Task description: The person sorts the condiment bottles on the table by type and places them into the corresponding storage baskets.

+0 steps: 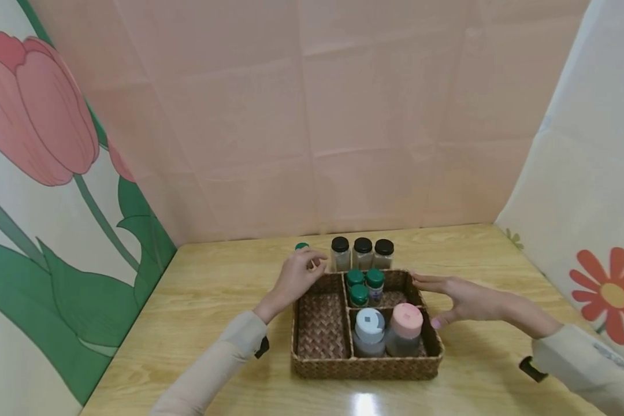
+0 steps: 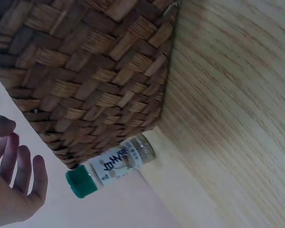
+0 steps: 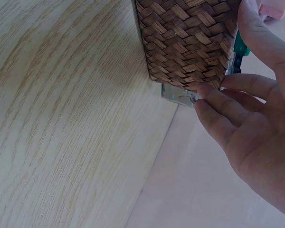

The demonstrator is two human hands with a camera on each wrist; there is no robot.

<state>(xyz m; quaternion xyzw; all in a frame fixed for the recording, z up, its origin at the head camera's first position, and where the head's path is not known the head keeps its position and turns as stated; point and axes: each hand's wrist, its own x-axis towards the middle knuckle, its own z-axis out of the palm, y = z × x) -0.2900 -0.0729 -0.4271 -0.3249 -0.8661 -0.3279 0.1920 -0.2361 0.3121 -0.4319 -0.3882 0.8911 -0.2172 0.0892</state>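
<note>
L hand [image 1: 297, 276] is by the basket's [image 1: 364, 370] back-L corner, fingers loosely bent w/ a narrow gap to the thumb, gripping nothing. Behind that corner a green-capped jar [image 1: 301, 246] stands on the table [image 1: 213, 271]; head cam gets little beyond its cap, L wrist cam adds a white label w/ dark print. Head cam alone sees into the basket; wrist cams get outer walls. Next, 3 black-capped jars [image 1: 363, 254] stand behind it; 3 more green-capped jars [image 1: 375, 283] sit in the back-R compartment, a pale-blue-capped jar [image 1: 369, 332] & pink-capped jar [image 1: 407, 323] in the front-R one. R hand [image 1: 468, 299] touches the basket's R side near the back corner, thumb & fingers wide apart; R wrist cam adds a clear jar base [image 3: 178, 95] poking out behind.
</note>
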